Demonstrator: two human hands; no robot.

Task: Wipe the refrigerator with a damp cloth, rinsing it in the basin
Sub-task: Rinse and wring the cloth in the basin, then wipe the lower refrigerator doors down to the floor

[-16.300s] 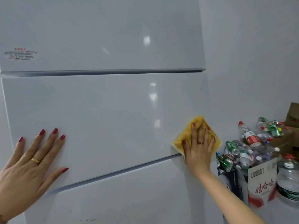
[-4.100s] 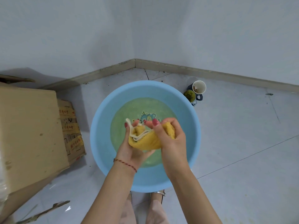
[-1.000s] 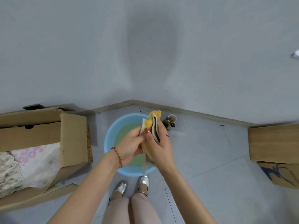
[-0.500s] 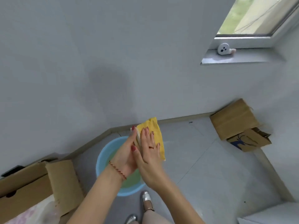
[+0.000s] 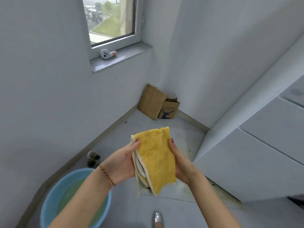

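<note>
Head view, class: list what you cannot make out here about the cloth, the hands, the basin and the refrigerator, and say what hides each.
- Yellow cloth: folded, so its inner layers are hidden.
- Right hand: its fingers lie behind the cloth.
- Left hand: its fingers, too, are behind the cloth.
- Blue basin: partly covered by the left forearm and cut off by the bottom edge.
- Refrigerator: cut off by the right edge.

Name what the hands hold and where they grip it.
Both hold the folded yellow cloth: left hand grips its left edge, right hand its right edge.
</note>
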